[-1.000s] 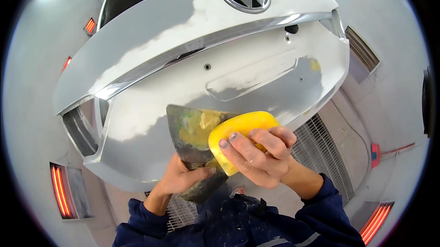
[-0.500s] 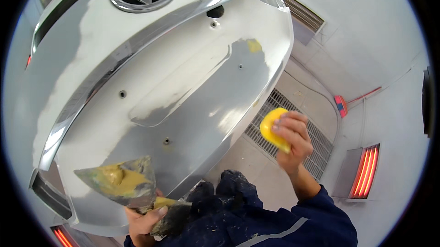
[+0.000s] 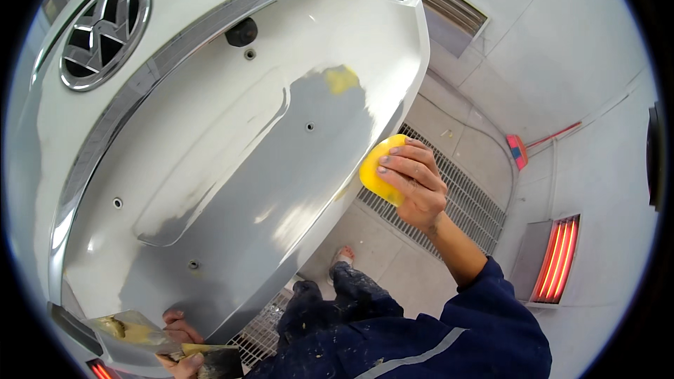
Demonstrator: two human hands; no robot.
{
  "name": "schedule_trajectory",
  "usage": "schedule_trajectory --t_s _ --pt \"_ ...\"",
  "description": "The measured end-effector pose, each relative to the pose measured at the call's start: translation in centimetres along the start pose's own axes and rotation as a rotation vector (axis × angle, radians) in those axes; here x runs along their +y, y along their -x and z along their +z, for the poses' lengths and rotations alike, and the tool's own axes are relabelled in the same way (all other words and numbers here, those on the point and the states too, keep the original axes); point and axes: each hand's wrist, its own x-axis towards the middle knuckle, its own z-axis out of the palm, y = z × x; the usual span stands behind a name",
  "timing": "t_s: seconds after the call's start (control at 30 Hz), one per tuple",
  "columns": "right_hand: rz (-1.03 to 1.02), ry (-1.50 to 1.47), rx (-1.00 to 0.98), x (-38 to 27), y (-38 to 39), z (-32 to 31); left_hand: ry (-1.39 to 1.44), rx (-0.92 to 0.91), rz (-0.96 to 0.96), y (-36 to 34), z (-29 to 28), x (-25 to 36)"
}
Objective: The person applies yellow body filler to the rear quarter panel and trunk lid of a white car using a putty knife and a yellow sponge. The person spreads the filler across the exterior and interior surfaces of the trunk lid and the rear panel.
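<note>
My right hand (image 3: 419,186) grips a smooth yellow rounded pad (image 3: 382,172); its exact kind I cannot make out. The pad is just off the lower right edge of a car tailgate (image 3: 232,189) with white and grey patches. At the lower left, my left hand (image 3: 184,365) is closed on a broad putty knife (image 3: 130,330), whose plate carries yellowish filler. Beside it in the same hand is a darker, filler-smeared blade (image 3: 221,361). A yellow patch of filler (image 3: 342,80) marks the upper right of the grey area.
A chrome strip (image 3: 210,24) and a round chrome badge (image 3: 105,36) sit on the tailgate. Floor grating (image 3: 463,196) runs beside my legs. On the right are a glowing red heater lamp (image 3: 557,259) and a red brush with a long handle (image 3: 517,151).
My right hand has moved left and up with the yellow pad, toward the tailgate edge. My left hand and the putty knife are lower and farther left. The view has shifted right.
</note>
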Motion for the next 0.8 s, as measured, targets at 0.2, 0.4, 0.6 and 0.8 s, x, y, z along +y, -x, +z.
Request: schedule_trajectory --t_s 0.2,0.4,0.6,0.8 --pt "0.016 0.0 -0.009 0.6 1.8 0.2 -0.003 0.079 -0.028 0.5 -0.1 -0.8" --pt "0.009 -0.016 0.014 0.7 0.9 0.9 -0.012 0.061 -0.022 0.5 -0.5 -0.6" --pt "0.199 0.032 0.069 -0.4 1.1 0.0 0.0 0.034 -0.022 0.5 -0.9 -0.9" --pt "0.708 0.073 0.015 -2.7 -3.2 0.1 0.03 -0.016 -0.04 0.3 -1.8 -1.4"
